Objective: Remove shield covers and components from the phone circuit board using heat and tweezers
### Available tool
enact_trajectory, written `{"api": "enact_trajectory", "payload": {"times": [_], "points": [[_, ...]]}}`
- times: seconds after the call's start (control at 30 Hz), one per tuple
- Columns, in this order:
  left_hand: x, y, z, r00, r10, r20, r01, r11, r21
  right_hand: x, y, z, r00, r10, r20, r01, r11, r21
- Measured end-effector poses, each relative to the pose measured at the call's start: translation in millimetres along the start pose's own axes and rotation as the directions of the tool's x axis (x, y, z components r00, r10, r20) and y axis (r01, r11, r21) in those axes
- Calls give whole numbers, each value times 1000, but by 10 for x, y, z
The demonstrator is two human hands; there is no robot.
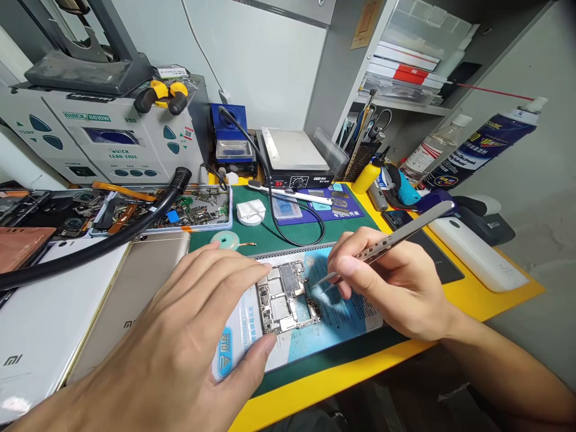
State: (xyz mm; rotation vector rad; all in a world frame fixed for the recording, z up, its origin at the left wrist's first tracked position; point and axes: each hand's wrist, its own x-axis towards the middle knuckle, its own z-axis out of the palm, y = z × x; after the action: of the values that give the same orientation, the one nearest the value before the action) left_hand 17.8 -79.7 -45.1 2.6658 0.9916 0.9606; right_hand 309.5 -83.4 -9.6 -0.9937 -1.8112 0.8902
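Note:
A bare phone circuit board (288, 294) lies on a blue and white printed pad (337, 324). My left hand (193, 324) spans its left side, the index fingertip at the upper left corner and the thumb at the lower left, holding it between them. Metal tweezers (391, 234) with a row of holes are pinched in my right hand (387, 282). Their thin tips point left and down, close to the board's right edge. Whether the tips touch the board or grip anything is too fine to tell.
Behind the pad are a green roll (226, 240), a white pad in a round dish (251, 212), a toothbrush (292, 195) and a heating plate (294, 150). A black hose (153, 219) crosses phone parts on the left. Phones (135, 282) lie below it. Bottles and a spray can (486, 144) stand right.

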Motion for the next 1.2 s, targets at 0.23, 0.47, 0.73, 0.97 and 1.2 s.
{"api": "enact_trajectory", "payload": {"times": [0.23, 0.47, 0.73, 0.97, 1.2], "points": [[26, 43, 128, 999, -47, 0, 47, 998, -47, -13, -8, 43, 996, -84, 42, 84, 996, 3], [32, 28, 61, 999, -49, -12, 48, 998, -45, -23, -27, 107, 992, -107, 60, 106, 994, 32], [46, 8, 12, 999, -32, -23, 32, 999, -8, -32, -118, 191, 987, -156, 36, 156, 988, -3], [2, 38, -8, 999, -8, -32, 8, 1000, -16, -57, -84, 234, 987, -154, 38, 155, 988, -22], [67, 83, 40, 999, 4, 53, -4, 1000, 4, -55, -59, 249, 977, -198, 77, 198, 980, 9]]}}
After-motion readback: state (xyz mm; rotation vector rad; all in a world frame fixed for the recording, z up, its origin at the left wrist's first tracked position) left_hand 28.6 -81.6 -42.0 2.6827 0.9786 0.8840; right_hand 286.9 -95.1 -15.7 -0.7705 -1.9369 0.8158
